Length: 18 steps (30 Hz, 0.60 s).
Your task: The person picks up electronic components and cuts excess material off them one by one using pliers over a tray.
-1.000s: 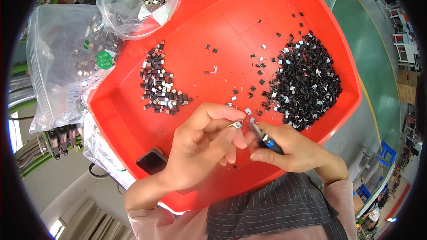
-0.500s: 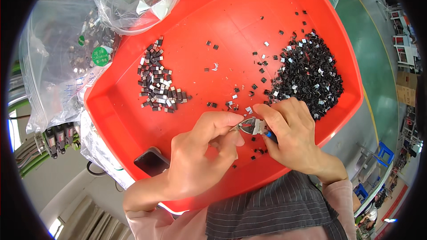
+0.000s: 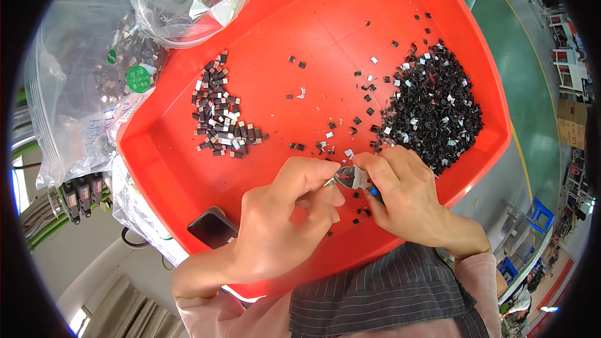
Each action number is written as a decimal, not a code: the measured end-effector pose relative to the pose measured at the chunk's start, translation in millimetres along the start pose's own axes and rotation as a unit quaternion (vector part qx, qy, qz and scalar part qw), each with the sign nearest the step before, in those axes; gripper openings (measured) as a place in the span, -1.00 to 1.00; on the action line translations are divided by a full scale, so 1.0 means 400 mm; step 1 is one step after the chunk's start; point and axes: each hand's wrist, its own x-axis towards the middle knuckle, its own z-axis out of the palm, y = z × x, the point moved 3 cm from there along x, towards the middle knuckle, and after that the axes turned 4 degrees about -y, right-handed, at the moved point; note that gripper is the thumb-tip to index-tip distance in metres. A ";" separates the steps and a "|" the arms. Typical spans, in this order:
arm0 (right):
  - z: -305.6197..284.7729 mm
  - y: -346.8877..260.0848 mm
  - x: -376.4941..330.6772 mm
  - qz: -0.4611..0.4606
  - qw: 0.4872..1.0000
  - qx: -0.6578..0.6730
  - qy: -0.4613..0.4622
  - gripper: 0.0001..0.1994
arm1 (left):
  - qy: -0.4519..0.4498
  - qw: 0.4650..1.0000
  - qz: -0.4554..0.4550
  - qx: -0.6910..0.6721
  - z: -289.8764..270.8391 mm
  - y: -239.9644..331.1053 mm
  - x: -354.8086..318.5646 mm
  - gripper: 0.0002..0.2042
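My left hand is closed, thumb and forefinger pinching a small metal-ended piece mostly hidden by the fingertips. Small cutting pliers with a blue handle are gripped in my right hand. Their metal jaws point left and reach the pinched piece. Both hands are over the near part of a red plastic tray. Inside it, to the left, lies a loose heap of small black-and-silver connectors. A larger pile of black and white plastic bits covers the right side.
A dark phone rests at the tray's near left. Transparent bags of metal parts stand beyond the left rim, one bag overlapping the tray's far left edge. Stray black bits are scattered across the middle.
My right hand's fingers and the pliers have shifted very slightly, with the fingers closer round the handle. My left hand keeps its pinch in nearly the same place.
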 end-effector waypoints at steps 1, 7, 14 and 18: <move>-0.003 -0.004 0.003 -0.006 1.000 -0.013 0.016 -0.54 | -0.004 1.000 -0.010 -0.015 -0.002 0.001 0.001 -0.79; -0.002 -0.002 0.001 -0.008 0.993 -0.091 0.080 -0.45 | 0.006 0.997 -0.052 -0.048 0.003 0.019 0.002 -0.81; -0.003 0.001 0.001 -0.014 0.992 -0.103 0.070 -0.52 | 0.004 0.999 -0.045 -0.021 0.001 0.014 -0.002 -0.81; -0.003 0.001 0.001 -0.002 0.994 -0.099 0.047 -0.47 | 0.015 0.999 -0.022 0.029 0.004 0.009 0.001 -0.83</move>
